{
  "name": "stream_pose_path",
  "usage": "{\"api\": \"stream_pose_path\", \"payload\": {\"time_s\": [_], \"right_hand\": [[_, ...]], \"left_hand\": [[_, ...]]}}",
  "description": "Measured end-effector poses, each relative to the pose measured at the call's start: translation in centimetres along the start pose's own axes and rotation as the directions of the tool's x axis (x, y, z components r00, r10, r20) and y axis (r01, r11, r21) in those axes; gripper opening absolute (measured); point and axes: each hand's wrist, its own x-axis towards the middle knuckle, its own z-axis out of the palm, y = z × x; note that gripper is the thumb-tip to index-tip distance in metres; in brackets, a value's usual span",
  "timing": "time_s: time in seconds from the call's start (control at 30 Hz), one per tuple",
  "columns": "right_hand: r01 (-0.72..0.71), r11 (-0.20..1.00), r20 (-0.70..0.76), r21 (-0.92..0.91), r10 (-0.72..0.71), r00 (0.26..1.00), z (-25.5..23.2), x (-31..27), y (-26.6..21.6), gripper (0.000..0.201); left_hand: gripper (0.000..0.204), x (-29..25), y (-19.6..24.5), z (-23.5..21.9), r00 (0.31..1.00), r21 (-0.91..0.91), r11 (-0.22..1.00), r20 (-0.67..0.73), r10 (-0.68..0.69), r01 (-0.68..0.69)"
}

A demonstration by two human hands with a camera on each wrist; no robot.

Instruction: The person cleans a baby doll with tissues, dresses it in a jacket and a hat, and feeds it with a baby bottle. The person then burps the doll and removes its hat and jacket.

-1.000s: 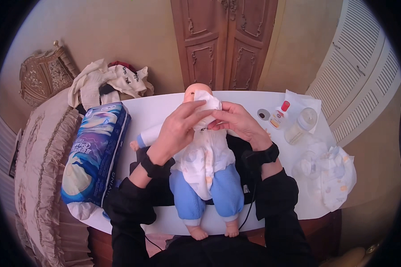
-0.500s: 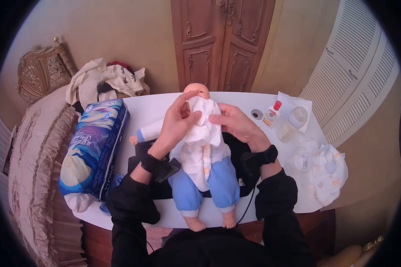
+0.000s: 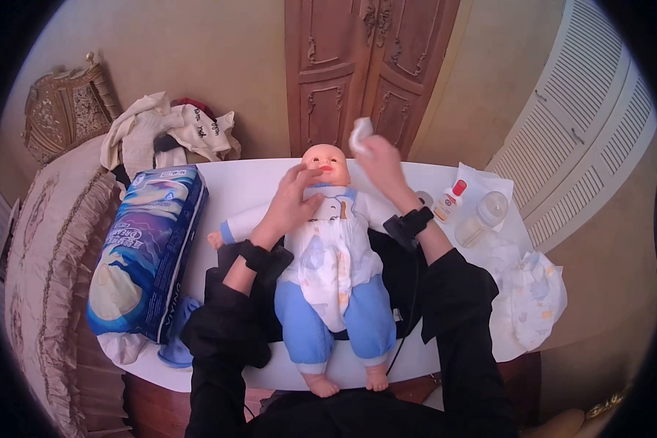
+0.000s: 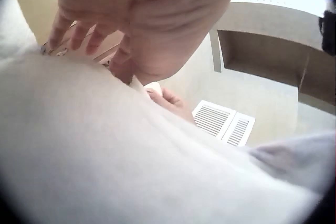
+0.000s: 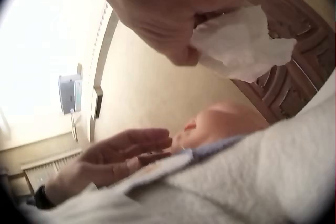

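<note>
A baby doll [image 3: 327,168] in a white top and blue trousers [image 3: 304,317] lies face up on the table. A printed diaper [image 3: 327,281] covers its front from belly to crotch. My left hand [image 3: 290,203] rests on the doll's upper chest, its fairly straight fingers close to the mouth. To the right of the doll's head, my right hand [image 3: 383,164] is raised and holds a crumpled white tissue [image 3: 360,135]. The tissue [image 5: 244,43] sticks out past the fingers in the right wrist view, above the doll's head [image 5: 220,121].
At left on the white table [image 3: 244,175] stands a blue diaper pack [image 3: 150,252], with a blue item [image 3: 177,347] beside it. At right are a red-capped bottle [image 3: 449,201], a baby bottle [image 3: 483,219] and another diaper [image 3: 536,299]. A black cloth lies under the doll.
The tissue was in both hands over the doll's chest; my right hand has carried it up and right. My left hand has let go and lowered onto the chest. The doll's face is now uncovered.
</note>
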Motion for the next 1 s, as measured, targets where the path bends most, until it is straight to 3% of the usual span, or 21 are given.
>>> {"api": "stream_pose_path", "payload": {"time_s": [0.03, 0.1, 0.23, 0.3, 0.33, 0.4, 0.43, 0.5, 0.6, 0.63, 0.67, 0.7, 0.73, 0.77, 0.8, 0.83, 0.87, 0.9, 0.97, 1.0], "right_hand": [[0.0, 1.0, 0.0, 0.001, 0.0, 1.0, 1.0, -0.2, -0.4, 0.028], [0.033, 0.936, 0.176, 0.349, -0.1, 0.979, 2.4, -1.1, -1.3, 0.027], [0.025, 0.964, 0.209, 0.264, -0.083, 0.974, 2.6, -2.6, -1.6, 0.03], [0.279, 0.95, -0.064, 0.141, -0.272, 0.96, 3.6, -3.4, -1.8, 0.031], [0.274, 0.952, -0.059, 0.138, -0.268, 0.962, 3.7, -3.9, -2.1, 0.031], [-0.105, 0.981, 0.093, 0.166, 0.09, 0.992, 3.5, -4.7, -2.6, 0.031], [-0.107, 0.981, 0.096, 0.161, 0.093, 0.991, 3.4, -4.6, -2.1, 0.031], [-0.342, 0.932, 0.294, 0.117, 0.297, 0.909, 3.3, -4.1, -0.8, 0.036], [-0.422, 0.902, 0.317, 0.093, 0.375, 0.871, 0.5, -3.2, -3.9, 0.036], [-0.42, 0.903, 0.317, 0.088, 0.374, 0.872, 1.5, -3.7, -3.7, 0.036], [-0.121, 0.989, 0.091, 0.08, 0.114, 0.989, 3.4, -4.7, -3.4, 0.031], [0.178, 0.984, -0.125, 0.004, -0.176, 0.976, 4.4, -5.3, -3.7, 0.029], [0.111, 0.987, -0.115, 0.12, -0.097, 0.989, 4.7, -5.2, -3.6, 0.029], [0.109, 0.987, -0.114, 0.12, -0.096, 0.989, 4.2, -4.4, -2.5, 0.029], [0.112, 0.993, 0.204, -0.048, -0.1, 0.974, 3.4, -3.0, -0.4, 0.029], [0.166, 0.965, 0.499, -0.205, -0.043, 0.865, 2.8, -1.4, 0.9, 0.028], [0.16, 0.934, 0.541, -0.32, 0.041, 0.84, 2.6, 0.2, 1.0, 0.029], [0.168, 0.933, 0.546, -0.317, 0.035, 0.837, 2.2, 0.9, -0.2, 0.029], [-0.115, 0.993, 0.304, 0.028, 0.101, 0.947, 1.9, 2.2, -3.3, 0.03], [-0.036, 0.981, 0.355, 0.193, -0.035, 0.934, 2.5, 2.6, -3.3, 0.03]], "left_hand": [[0.043, -0.1, -0.2, 0.1, 0.99, -0.171, 0.978, 0.088, -0.107, 0.121], [0.042, -0.3, -0.3, 0.2, 0.989, -0.203, 0.97, 0.083, -0.122, 0.136], [0.044, -0.4, 0.1, -0.1, 0.989, -0.21, 0.968, 0.085, -0.118, 0.134], [0.045, -0.3, 0.6, -0.3, 0.987, -0.224, 0.963, 0.087, -0.132, 0.148], [0.045, -0.3, 0.7, -0.3, 0.986, -0.236, 0.958, 0.086, -0.145, 0.162], [0.046, -0.3, 0.7, -0.2, 0.984, -0.237, 0.957, 0.091, -0.151, 0.169], [0.047, -0.3, 0.6, -0.1, 0.984, -0.231, 0.958, 0.092, -0.154, 0.172], [0.047, -0.2, 0.9, -0.3, 0.984, -0.234, 0.957, 0.091, -0.154, 0.171], [0.048, -0.3, 0.6, -0.1, 0.986, -0.252, 0.954, 0.076, -0.151, 0.165], [0.049, -0.4, 0.5, -0.1, 0.987, -0.268, 0.95, 0.062, -0.151, 0.162], [0.049, -0.4, 0.4, -0.1, 0.987, -0.272, 0.948, 0.06, -0.152, 0.163], [0.054, -0.4, 0.4, -0.2, 0.986, -0.225, 0.961, 0.074, -0.147, 0.16], [0.059, -0.4, 0.4, -0.3, 0.986, -0.175, 0.972, 0.09, -0.141, 0.155], [0.059, -0.5, 0.5, -0.4, 0.986, -0.176, 0.972, 0.091, -0.141, 0.156], [0.056, -0.4, 0.6, -0.3, 0.989, -0.212, 0.967, 0.075, -0.131, 0.144], [0.052, -0.4, 0.7, -0.3, 0.991, -0.247, 0.96, 0.057, -0.123, 0.133], [0.052, -0.5, 0.7, -0.3, 0.99, -0.247, 0.959, 0.053, -0.128, 0.137], [0.052, -0.5, 0.7, -0.3, 0.989, -0.245, 0.959, 0.057, -0.135, 0.145], [0.052, -0.5, 0.7, -0.3, 0.987, -0.243, 0.957, 0.056, -0.151, 0.16], [0.052, -0.5, 0.7, -0.3, 0.988, -0.232, 0.961, 0.06, -0.139, 0.149]]}}
